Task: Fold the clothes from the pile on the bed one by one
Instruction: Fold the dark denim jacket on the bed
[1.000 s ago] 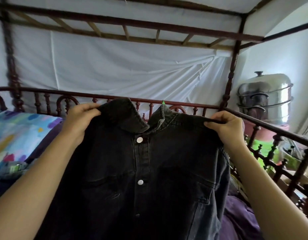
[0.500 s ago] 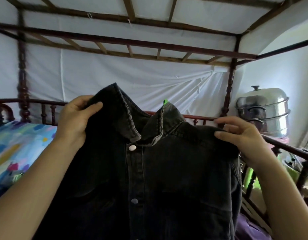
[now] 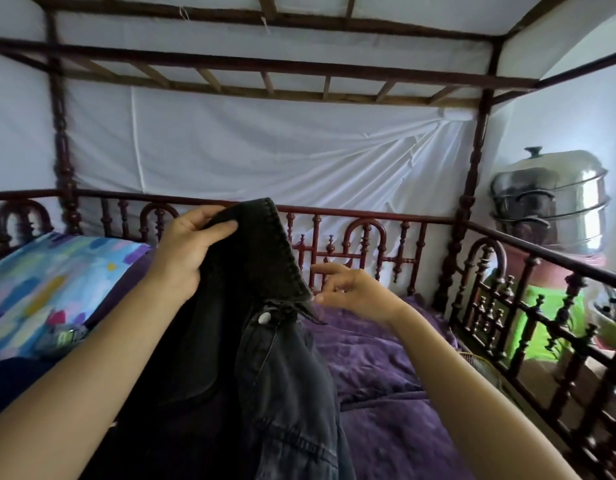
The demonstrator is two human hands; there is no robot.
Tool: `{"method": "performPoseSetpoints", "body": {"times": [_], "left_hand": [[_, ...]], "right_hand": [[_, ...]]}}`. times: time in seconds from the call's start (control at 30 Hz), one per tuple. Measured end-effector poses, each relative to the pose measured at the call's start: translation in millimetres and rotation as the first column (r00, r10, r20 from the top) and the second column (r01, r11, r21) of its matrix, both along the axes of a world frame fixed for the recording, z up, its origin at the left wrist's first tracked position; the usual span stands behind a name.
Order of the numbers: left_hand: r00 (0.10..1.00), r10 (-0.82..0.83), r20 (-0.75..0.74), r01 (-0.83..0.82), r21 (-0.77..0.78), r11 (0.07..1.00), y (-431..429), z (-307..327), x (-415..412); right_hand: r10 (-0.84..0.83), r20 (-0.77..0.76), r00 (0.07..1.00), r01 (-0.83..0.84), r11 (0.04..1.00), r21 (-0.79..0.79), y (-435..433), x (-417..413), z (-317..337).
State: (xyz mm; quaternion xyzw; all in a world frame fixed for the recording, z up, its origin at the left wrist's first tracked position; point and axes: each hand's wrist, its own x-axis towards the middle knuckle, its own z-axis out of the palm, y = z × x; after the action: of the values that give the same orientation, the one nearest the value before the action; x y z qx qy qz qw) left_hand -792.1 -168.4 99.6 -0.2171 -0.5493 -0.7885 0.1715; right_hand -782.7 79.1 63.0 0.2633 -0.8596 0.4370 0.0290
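Head view, looking forward and down over a bed. The left hand (image 3: pixel 189 251) is raised at centre left and grips a dark denim jacket (image 3: pixel 282 375) just below its collar (image 3: pixel 275 251); the thumb lies across the front of the cloth and the fingers curl behind it. The jacket hangs from this one hand alone, bunched and drooping down the middle of the picture, above the bed and in front of the person's body. The collar stands up in a point above the hand, its stitched edge running down to the right. One pale round button (image 3: pixel 264 318) shows just under the collar.

The right hand (image 3: pixel 355 292) is in the air just beside the lower tip of the collar. Its fingers are loosely bent and spread, holding nothing; whether the thumb touches the cloth cannot be told.

Under the jacket lies a rumpled purple cover (image 3: pixel 386 358). A pillow (image 3: pixel 50 282) with blue, yellow and pink patches lies at the left. A dark red turned-wood rail (image 3: pixel 369 216) runs round the bed, with a white sheet (image 3: pixel 265 161) stretched behind it and a wooden canopy frame (image 3: pixel 265 67) above. Past the rail at the right stands a tiered steel pot (image 3: pixel 556 206) with a lid.
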Motion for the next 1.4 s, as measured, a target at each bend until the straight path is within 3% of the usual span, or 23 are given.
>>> {"method": "performPoseSetpoints", "body": {"times": [0.1,0.17,0.33,0.5,0.57,0.67,0.77,0.87,1.0,1.03,1.1,1.17,1.23,1.33,1.4], "left_hand": [[1.000,-0.020,0.008,0.020,-0.009,1.000,-9,-2,0],[0.998,-0.059,-0.005,0.059,-0.052,0.997,-16,-2,3],[0.964,-0.263,-0.048,0.257,-0.104,0.961,-38,0,13],[0.967,-0.253,0.013,0.254,-0.073,0.965,-55,-8,8],[0.971,-0.240,0.016,0.241,-0.043,0.970,-57,-11,7],[0.968,-0.252,0.014,0.253,-0.002,0.968,-62,-16,4],[0.962,-0.270,0.028,0.271,-0.018,0.963,-68,-19,0],[0.971,-0.237,0.043,0.239,-0.045,0.970,-76,-22,-4],[0.985,-0.162,0.065,0.164,-0.031,0.986,-88,-31,-17],[0.986,-0.150,0.072,0.152,-0.025,0.988,-92,-34,-21],[0.982,-0.163,0.094,0.166,-0.023,0.986,-95,-38,-27],[0.982,-0.155,0.110,0.159,-0.027,0.987,-92,-41,-32],[0.982,-0.126,0.142,0.138,-0.077,0.987,-88,-43,-35],[0.979,-0.134,0.156,0.150,-0.094,0.984,-81,-44,-36],[0.975,-0.146,0.169,0.163,-0.092,0.982,-75,-41,-36]], "right_hand": [[0.001,0.075,0.997,0.015,0.978,-0.209,4,-12,-4],[0.063,0.151,0.987,-0.030,0.977,-0.209,7,-23,-10],[-0.099,-0.057,0.993,0.109,0.972,0.209,-16,-49,-21],[0.194,-0.125,0.973,-0.120,0.886,0.448,-53,-57,-32],[0.233,-0.119,0.965,-0.149,0.862,0.485,-68,-56,-43],[0.230,-0.039,0.972,-0.195,0.892,0.407,-84,-57,-56],[0.237,0.039,0.971,-0.240,0.955,0.175,-91,-58,-57],[0.190,0.151,0.970,-0.177,0.980,-0.097,-83,-63,-49],[0.135,0.264,0.955,-0.054,0.955,-0.291,-63,-64,-36],[0.089,0.243,0.966,-0.026,0.968,-0.251,-58,-63,-32],[-0.032,0.083,0.996,0.025,0.996,0.087,-50,-62,-25],[-0.068,-0.074,0.995,0.091,0.920,0.381,-43,-64,-21],[-0.096,-0.083,0.992,0.123,0.885,0.450,-33,-61,-15],[-0.048,0.137,0.989,-0.007,0.926,0.376,-12,-56,-14],[-0.028,0.201,0.979,-0.061,0.902,0.428,-5,-51,-18]]}}
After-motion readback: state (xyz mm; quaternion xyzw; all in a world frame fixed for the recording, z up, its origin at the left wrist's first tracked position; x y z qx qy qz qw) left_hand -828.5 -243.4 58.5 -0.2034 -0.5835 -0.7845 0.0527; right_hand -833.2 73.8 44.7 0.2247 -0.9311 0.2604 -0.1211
